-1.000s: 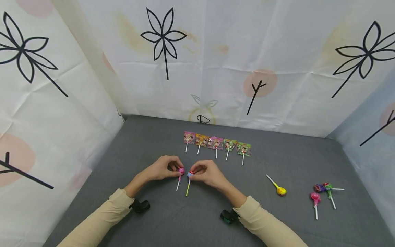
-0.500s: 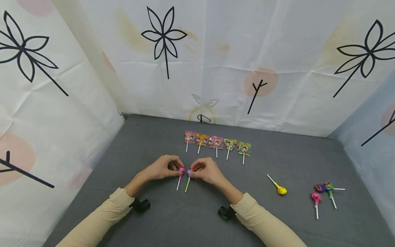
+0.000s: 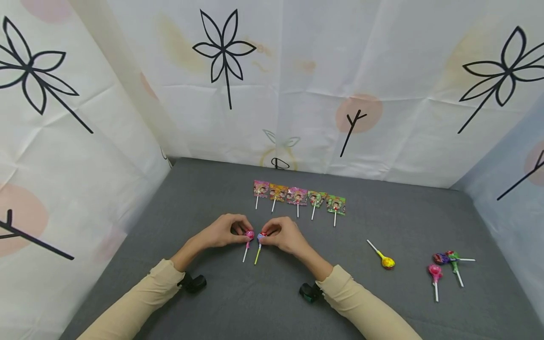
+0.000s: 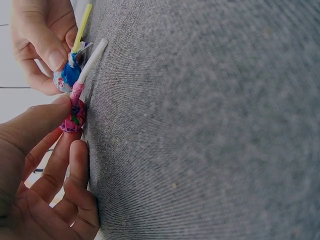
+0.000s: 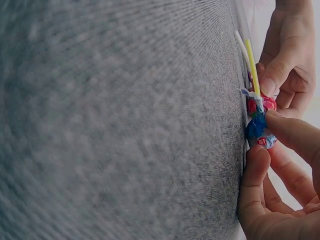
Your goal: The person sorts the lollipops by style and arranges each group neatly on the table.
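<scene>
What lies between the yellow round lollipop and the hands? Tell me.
Only bare grey felt table between the yellow round lollipop and right hand, seen from the head view.

Five flat wrapped lollipops (image 3: 299,195) lie in a row; a yellow lollipop (image 3: 386,261) lies apart.

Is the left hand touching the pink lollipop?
Touching. In the left wrist view, the left hand pinches the pink lollipop by its wrapped head, with the thumb pressed on top and a fingertip right under it.

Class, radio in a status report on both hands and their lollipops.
Left hand pinches pink lollipop. Right hand pinches blue lollipop. Both lollipops side by side on grey mat. Nothing between them.
</scene>
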`<state>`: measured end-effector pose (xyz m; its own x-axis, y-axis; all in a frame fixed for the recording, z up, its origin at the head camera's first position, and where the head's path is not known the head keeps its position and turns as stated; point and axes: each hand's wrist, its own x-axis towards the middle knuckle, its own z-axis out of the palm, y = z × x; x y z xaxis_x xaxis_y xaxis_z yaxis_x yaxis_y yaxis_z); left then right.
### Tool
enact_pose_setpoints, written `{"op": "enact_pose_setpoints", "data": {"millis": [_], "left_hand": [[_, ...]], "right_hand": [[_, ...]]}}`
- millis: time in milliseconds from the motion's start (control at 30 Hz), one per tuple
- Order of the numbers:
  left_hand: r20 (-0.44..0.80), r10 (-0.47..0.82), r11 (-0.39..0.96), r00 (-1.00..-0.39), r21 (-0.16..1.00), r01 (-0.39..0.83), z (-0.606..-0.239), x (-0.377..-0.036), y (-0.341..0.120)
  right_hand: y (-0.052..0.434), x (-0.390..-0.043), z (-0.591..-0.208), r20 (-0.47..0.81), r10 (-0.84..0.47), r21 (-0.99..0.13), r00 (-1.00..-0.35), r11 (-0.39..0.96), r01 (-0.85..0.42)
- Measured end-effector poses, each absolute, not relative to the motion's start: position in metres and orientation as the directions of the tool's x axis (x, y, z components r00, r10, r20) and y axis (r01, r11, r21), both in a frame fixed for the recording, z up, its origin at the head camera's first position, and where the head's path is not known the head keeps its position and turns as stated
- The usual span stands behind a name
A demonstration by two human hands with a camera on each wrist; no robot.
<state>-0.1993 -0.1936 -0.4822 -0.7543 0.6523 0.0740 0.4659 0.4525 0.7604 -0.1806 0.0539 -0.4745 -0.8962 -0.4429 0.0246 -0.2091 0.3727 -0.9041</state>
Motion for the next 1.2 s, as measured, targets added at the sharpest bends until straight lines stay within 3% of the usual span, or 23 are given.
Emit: {"op": "enact_pose_setpoints", "data": {"millis": [500,867,1200], "left_hand": [[0.060,0.653,0.465,-0.755,0.755,0.462,-0.484,-0.202,-0.194],[0.046,0.661,0.475,-0.749,0.746,0.466,-0.483,-0.201,-0.194],[0.037,0.668,0.461,-0.743,0.763,0.453,-0.483,-0.200,-0.194]], "right_hand": [[0.074,-0.185,-0.471,0.007,-0.478,-0.935,-0.878,0.307,-0.175],[0.116,-0.180,-0.458,0.057,-0.579,-0.943,-0.813,0.237,-0.235],[0.166,-0.168,-0.454,0.011,-0.519,-0.945,-0.855,0.275,-0.179]]}}
